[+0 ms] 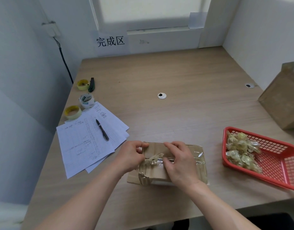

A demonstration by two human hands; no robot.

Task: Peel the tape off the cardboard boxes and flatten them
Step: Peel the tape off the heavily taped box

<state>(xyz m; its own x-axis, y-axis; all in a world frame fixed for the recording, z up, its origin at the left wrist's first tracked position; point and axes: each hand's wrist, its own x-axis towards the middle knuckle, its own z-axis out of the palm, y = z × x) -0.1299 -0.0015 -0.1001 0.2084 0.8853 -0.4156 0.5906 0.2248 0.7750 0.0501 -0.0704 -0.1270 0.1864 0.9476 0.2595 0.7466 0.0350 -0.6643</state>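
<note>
A small brown cardboard box [196, 165] lies on the table near its front edge, with clear tape across its top seam. A crumpled, peeled length of tape [155, 159] sticks up at the middle of the seam. My left hand [130, 156] grips the box's left end, fingers curled over its far top edge. My right hand [180, 161] lies over the middle of the box, fingers reaching its far edge and thumb by the tape at the seam. Whether it pinches the tape is hidden. A second, larger cardboard box [282, 100] stands at the right edge.
A red plastic basket [275, 173] with several balls of used tape sits to the right. Sheets of paper [86, 143] with a black pen [102, 129] lie to the left. Behind them are tape rolls [73, 112] and a dark cutter [91, 84]. Walls close the back and sides.
</note>
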